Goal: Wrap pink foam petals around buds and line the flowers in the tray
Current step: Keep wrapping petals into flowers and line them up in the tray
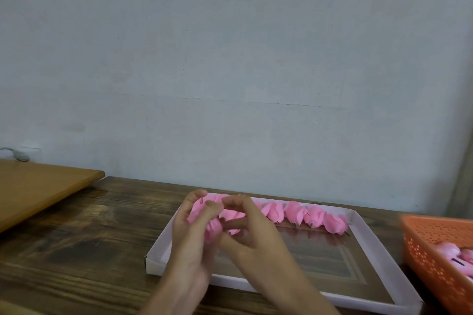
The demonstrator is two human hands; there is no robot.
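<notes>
Head view: left hand (188, 235) and right hand (256, 235) both grip ruffled pink foam flower (201, 212) over tray (160, 245).

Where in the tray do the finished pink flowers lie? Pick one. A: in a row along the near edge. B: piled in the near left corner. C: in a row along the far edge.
C: the finished flowers line the far wall of the tray; the left hand and right hand hold an unfinished flower.
</notes>
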